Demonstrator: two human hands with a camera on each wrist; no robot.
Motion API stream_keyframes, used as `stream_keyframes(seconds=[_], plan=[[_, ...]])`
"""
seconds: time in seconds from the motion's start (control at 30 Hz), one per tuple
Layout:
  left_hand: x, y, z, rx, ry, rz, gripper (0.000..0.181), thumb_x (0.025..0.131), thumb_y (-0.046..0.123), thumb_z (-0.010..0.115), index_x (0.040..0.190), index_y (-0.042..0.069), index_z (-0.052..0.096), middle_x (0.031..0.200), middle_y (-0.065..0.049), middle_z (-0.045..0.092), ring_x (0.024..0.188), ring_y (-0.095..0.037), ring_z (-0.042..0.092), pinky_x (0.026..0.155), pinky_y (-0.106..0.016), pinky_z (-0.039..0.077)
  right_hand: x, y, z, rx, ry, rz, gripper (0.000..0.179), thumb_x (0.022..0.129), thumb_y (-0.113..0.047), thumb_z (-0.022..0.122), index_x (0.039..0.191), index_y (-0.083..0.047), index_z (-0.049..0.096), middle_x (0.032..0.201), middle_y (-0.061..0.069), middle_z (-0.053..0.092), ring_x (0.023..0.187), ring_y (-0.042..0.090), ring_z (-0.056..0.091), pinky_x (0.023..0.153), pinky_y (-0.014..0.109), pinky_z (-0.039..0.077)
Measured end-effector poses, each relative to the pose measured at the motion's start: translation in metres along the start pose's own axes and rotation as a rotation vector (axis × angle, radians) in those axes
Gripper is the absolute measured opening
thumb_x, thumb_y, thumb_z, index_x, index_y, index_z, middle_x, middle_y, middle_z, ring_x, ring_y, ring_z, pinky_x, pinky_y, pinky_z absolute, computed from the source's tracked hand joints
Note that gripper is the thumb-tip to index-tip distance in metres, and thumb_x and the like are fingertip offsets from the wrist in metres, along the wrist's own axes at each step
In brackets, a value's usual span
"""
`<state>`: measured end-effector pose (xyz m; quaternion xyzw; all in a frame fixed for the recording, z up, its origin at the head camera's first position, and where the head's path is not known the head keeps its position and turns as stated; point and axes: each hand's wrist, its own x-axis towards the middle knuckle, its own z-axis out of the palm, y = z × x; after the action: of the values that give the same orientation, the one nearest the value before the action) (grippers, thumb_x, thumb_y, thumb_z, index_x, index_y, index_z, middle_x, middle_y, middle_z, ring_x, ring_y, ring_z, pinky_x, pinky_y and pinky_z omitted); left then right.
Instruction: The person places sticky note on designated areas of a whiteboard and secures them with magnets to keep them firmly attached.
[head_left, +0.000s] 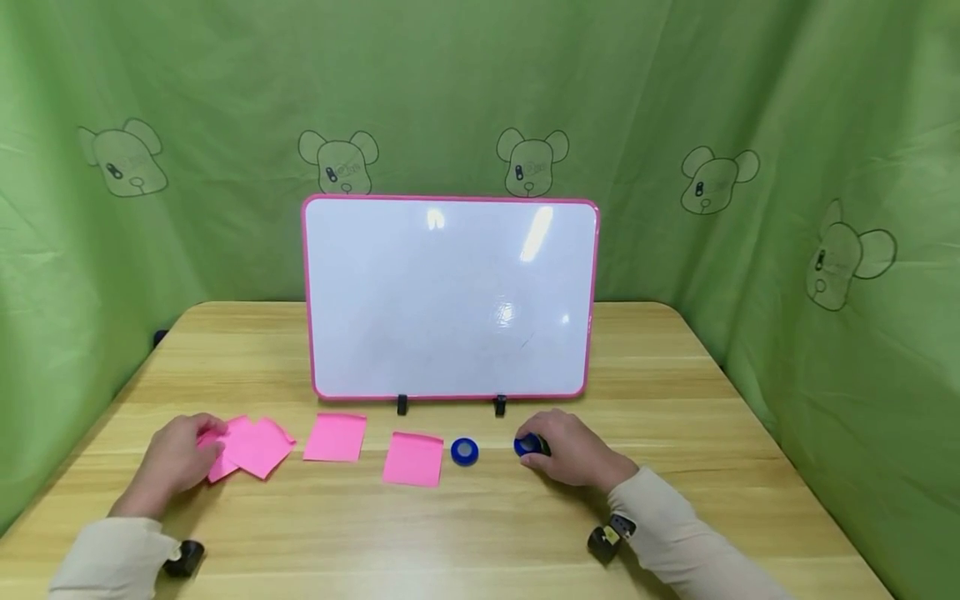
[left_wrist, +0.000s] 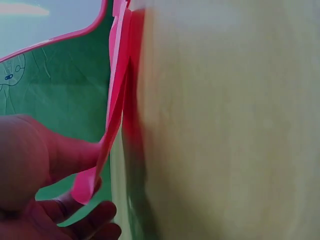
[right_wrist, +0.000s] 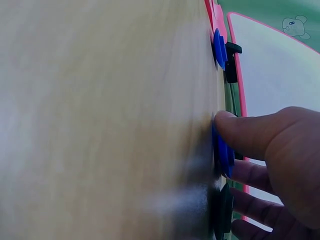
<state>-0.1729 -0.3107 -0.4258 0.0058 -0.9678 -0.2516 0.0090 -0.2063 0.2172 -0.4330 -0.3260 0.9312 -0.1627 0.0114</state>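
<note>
At the table's left, my left hand (head_left: 178,457) pinches the edge of a pink sticky note (left_wrist: 119,82) between thumb and fingers. Another pink sticky note (head_left: 264,448) overlaps it on the right. Two single pink sticky notes, one left (head_left: 335,439) and one nearer the middle (head_left: 414,460), lie flat with curled top edges. My right hand (head_left: 576,450) grips a round blue magnet-like disc (right_wrist: 223,152) on the table by its rim. Beside it, close to my other fingers, is a dark green disc (right_wrist: 224,210). A second blue disc (head_left: 465,452) lies to the left.
Behind the notes and discs, a pink-framed whiteboard (head_left: 450,300) stands upright on two small black feet (head_left: 402,405). The wooden table (head_left: 450,542) is enclosed by a green curtain (head_left: 435,75) with bear-head drawings.
</note>
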Motion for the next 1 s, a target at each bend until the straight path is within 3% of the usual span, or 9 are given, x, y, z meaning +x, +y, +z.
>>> stream_keyframes(seconds=[0.2,0.53,0.77,1.0], plan=[[-0.0001,0.0030,-0.0007,-0.031,0.051,0.006,0.031,0.083,-0.002,0.051,0.111,-0.011,0.061,0.111,-0.038,0.050,0.095,-0.046,0.050,0.078,-0.056,0.044,0.0000,0.0004,-0.0006,-0.003,0.016,-0.008,0.028,0.086,-0.023,0.074,0.108,-0.007,0.068,0.102,0.003,0.066,0.098,0.022,0.061,0.087,0.044,0.051],[-0.0047,0.0029,0.0005,-0.036,0.145,0.016,0.042,0.077,-0.004,0.053,0.118,-0.015,0.057,0.110,-0.036,0.051,0.090,-0.042,0.050,0.071,-0.048,0.043,-0.0010,0.0012,0.0024,0.015,0.013,-0.023,0.026,0.088,-0.021,0.071,0.110,-0.006,0.067,0.104,0.004,0.066,0.098,0.022,0.060,0.086,0.044,0.051],[-0.0029,0.0035,-0.0019,-0.066,0.185,0.012,0.043,0.075,-0.006,0.052,0.117,-0.014,0.057,0.113,-0.037,0.050,0.097,-0.049,0.049,0.073,-0.055,0.044,-0.0003,0.0031,0.0010,0.018,0.033,-0.016,0.026,0.090,-0.020,0.070,0.111,-0.006,0.066,0.108,0.007,0.065,0.103,0.025,0.061,0.089,0.045,0.051],[-0.0022,0.0032,-0.0055,-0.065,0.241,0.021,0.038,0.074,-0.006,0.054,0.111,-0.012,0.061,0.107,-0.036,0.051,0.079,-0.036,0.052,0.058,-0.037,0.043,0.0016,0.0036,-0.0033,0.049,0.051,0.005,0.025,0.091,-0.016,0.068,0.113,-0.004,0.065,0.110,0.009,0.064,0.104,0.025,0.060,0.089,0.044,0.051]])
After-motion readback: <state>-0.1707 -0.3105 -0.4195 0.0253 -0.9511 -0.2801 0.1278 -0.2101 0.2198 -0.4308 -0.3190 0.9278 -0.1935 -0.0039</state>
